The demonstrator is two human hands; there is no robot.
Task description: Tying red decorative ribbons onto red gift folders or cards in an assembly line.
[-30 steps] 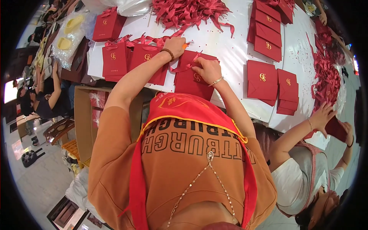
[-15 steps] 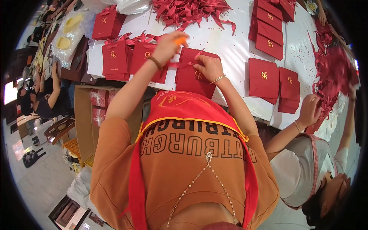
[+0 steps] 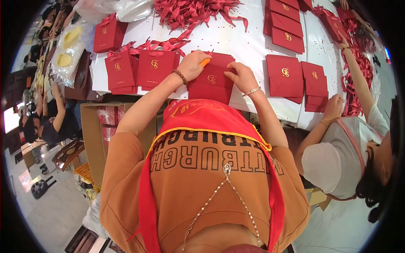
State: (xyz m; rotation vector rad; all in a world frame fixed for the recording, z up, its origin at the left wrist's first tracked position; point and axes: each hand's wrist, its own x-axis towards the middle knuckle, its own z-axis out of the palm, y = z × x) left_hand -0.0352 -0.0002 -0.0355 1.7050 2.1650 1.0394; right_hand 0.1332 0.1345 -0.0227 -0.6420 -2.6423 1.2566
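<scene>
Fingers of the left hand curl closed around a small orange tool, pressing its tip onto a dark red paper bag that lies flat at the near edge of a white table. Just to the right, the right hand rests palm down on the same bag, fingers spread flat and holding nothing, only pinning the paper in place. A beaded bracelet circles the left wrist and a thin bangle the right. Both forearms reach up from an orange shirt with a red sash, which hides the table edge below the bag. The bag is deep red with a small gold emblem near its middle, and it sits on top of a short stack of similar bags. To the left stand upright red bags with ribbon handles; to the right lie more flat red bags. Farther back, a heap of loose red ribbons covers the table. At the far right, another person in a white top reaches both hands toward the table. An open cardboard box sits low on the left.
</scene>
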